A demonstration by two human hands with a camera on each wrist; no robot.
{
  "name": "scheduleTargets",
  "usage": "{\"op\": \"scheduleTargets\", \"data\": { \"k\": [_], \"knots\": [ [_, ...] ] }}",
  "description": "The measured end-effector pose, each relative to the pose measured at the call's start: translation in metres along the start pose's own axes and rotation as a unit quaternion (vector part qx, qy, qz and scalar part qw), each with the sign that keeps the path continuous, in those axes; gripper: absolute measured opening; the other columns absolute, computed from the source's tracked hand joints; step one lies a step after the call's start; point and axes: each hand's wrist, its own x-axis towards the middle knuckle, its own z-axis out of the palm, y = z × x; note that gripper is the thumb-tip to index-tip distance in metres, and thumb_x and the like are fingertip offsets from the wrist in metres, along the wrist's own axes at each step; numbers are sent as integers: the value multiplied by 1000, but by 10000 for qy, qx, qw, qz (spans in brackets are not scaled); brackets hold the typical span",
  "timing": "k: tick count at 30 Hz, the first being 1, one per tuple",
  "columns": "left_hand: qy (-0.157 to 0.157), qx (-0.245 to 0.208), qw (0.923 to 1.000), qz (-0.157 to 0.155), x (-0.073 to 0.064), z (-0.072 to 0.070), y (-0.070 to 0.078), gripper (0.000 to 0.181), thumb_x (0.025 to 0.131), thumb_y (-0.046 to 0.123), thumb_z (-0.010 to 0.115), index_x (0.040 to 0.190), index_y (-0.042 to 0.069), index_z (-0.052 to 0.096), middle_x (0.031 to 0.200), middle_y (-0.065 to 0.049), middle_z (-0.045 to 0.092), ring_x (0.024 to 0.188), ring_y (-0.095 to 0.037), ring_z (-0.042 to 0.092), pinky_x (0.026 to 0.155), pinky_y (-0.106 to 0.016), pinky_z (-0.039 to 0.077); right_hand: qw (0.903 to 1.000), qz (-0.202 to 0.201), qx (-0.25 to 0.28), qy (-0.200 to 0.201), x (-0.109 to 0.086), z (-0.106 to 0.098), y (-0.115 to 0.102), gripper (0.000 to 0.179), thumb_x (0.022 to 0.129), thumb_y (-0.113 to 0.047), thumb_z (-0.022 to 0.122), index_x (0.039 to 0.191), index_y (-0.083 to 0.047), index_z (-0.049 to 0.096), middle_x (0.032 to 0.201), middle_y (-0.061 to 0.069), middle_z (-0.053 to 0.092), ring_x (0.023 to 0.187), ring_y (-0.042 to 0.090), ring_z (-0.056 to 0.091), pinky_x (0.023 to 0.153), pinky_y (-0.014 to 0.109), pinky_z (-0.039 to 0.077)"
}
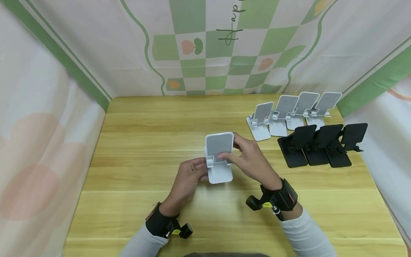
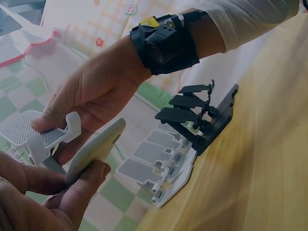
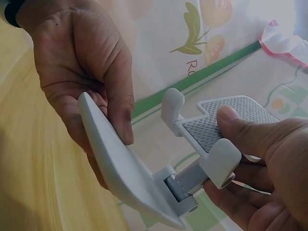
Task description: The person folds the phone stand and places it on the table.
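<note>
The big cloth (image 1: 128, 64) hangs behind the desk (image 1: 144, 142). At the back right of the desk, four white stands (image 1: 287, 107) are up in a row. Three black stands (image 1: 328, 136) are up near the right side of the desk, in front of the white ones. These seven look done, since their tops are all lifted up.

One more white one, the held stand (image 1: 218, 148), is up in the air over the middle of the desk. Both hands are clamped on it. The left hand (image 1: 192, 173) pinches its base (image 3: 122, 168). The right hand (image 1: 253, 160) has its thumb on the bumpy pad (image 3: 252, 113) and fingers under it.

The held stand looks mostly done too. Its arm (image 3: 190, 182) comes up from the base, the pad tips away from the base, and the two little hooks (image 3: 221, 161) stick up. What seems left is maybe a small fix to the tilt, then a spot on the desk. It is not down there yet.
</note>
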Motion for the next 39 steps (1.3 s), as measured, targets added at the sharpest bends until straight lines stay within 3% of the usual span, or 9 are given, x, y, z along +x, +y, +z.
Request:
{"op": "scheduleTargets", "data": {
  "k": [9,18,25,39],
  "knots": [
    [55,107,9998,-139,-3,0,3,38,94,7,58,125,-15,55,115,-28,66,98,-28,69,79,-32,58,9995,-119,-29,279,2,4,2,45,78,-30,75,116,-8,63,106,4,71,100,16,66,86,40,56],
    [-13,202,9997,-142,-3,3,2,38,93,6,59,124,-14,56,113,-25,68,97,-26,69,76,-30,59,9923,-497,-438,1044,4,10,5,34,74,-24,79,106,-15,70,99,-3,74,92,9,67,75,33,57],
    [-12,128,9998,-138,-4,4,3,38,92,4,59,125,-15,55,112,-26,68,95,-24,69,72,-26,59,9893,-585,-188,1326,5,14,7,30,71,-19,81,100,-14,72,95,-3,75,89,9,69,78,30,58],
    [-9,179,9997,-173,-5,4,4,37,93,4,58,125,-15,55,112,-26,68,95,-26,69,75,-29,59,9883,-641,-26,1383,6,16,8,30,71,-21,81,99,-14,73,95,-4,75,89,8,69,79,28,58]
  ]
}}
